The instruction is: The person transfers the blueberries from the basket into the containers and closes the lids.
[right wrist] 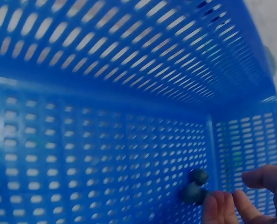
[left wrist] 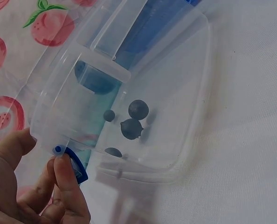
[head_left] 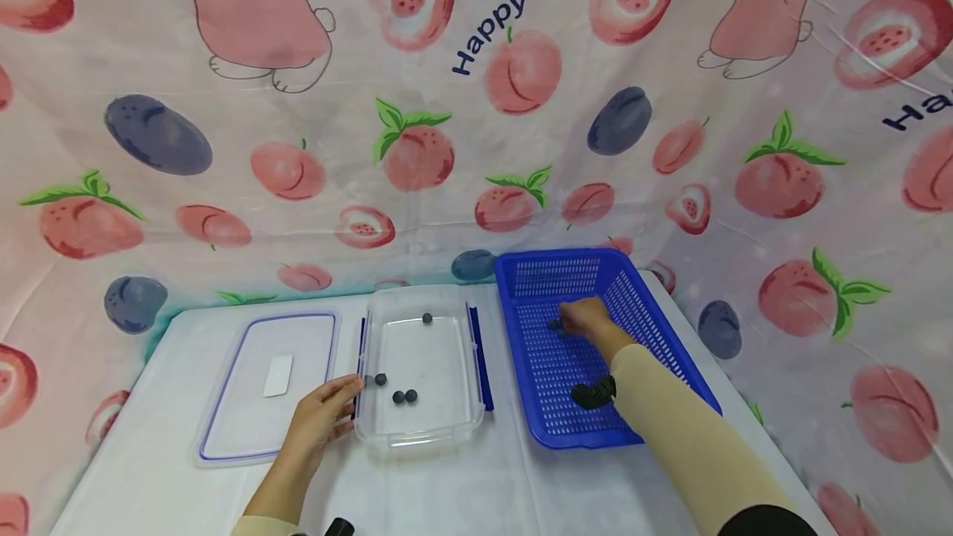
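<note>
In the head view, my left hand (head_left: 318, 418) grips the left edge of a clear plastic container (head_left: 419, 439), thumb and fingers around its rim beside a blue side latch (left wrist: 78, 167). Several dark, round blueberries (left wrist: 138, 110) lie apart on the container's floor, two of them touching. My right hand (head_left: 586, 318) reaches down into a blue perforated basket (head_left: 532, 404). Close to its fingertips sit a few more blueberries (right wrist: 199, 176) near the basket's end wall. In the right wrist view its thumb stands apart from the fingers, with nothing held between them.
A clear lid (head_left: 246, 387) with a blue seal and a white label lies flat on the white-covered table (head_left: 447, 495), left of the container. Another blue latch (head_left: 480, 358) juts out between container and basket. Behind hangs a fruit-printed cloth (head_left: 447, 131).
</note>
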Available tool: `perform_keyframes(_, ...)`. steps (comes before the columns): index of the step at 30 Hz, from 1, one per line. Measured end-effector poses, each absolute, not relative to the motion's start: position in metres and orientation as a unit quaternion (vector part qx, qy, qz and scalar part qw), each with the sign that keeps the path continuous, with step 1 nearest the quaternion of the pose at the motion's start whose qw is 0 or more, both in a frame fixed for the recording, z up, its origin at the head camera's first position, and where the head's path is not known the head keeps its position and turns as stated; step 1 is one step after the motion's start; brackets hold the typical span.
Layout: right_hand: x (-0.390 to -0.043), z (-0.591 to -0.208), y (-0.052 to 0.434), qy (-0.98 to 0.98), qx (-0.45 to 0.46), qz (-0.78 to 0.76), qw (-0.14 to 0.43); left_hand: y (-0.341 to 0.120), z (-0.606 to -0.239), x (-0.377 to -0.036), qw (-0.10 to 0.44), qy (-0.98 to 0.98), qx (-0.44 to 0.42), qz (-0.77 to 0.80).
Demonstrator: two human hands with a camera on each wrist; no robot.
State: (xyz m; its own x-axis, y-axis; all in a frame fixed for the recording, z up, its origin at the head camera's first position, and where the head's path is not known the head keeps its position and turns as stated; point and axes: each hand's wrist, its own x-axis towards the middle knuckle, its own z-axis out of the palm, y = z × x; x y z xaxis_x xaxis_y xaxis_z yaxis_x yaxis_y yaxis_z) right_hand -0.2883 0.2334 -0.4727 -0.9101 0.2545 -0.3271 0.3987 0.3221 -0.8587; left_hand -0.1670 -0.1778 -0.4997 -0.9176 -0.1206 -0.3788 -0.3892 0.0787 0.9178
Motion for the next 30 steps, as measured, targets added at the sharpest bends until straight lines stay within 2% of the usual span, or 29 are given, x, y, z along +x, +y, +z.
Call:
perform_keyframes(6, -0.283, -0.485, 0.24, 0.868, 0.207, -0.45, 0.042, -0.177, -0.499, -0.166, 0.098, 0.731, -0.182, 0.65)
perform_keyframes(14, -0.279, -0.501, 0.24, 0.878, 0.221, -0.419, 0.065, -0.178, -0.502, -0.167, 0.097, 0.727, -0.183, 0.655)
perform_keyframes(30, -0.28, -0.505, 0.232, 0.869, 0.252, -0.423, 0.041, -0.177, -0.502, -0.167, 0.097, 0.73, -0.176, 0.653)
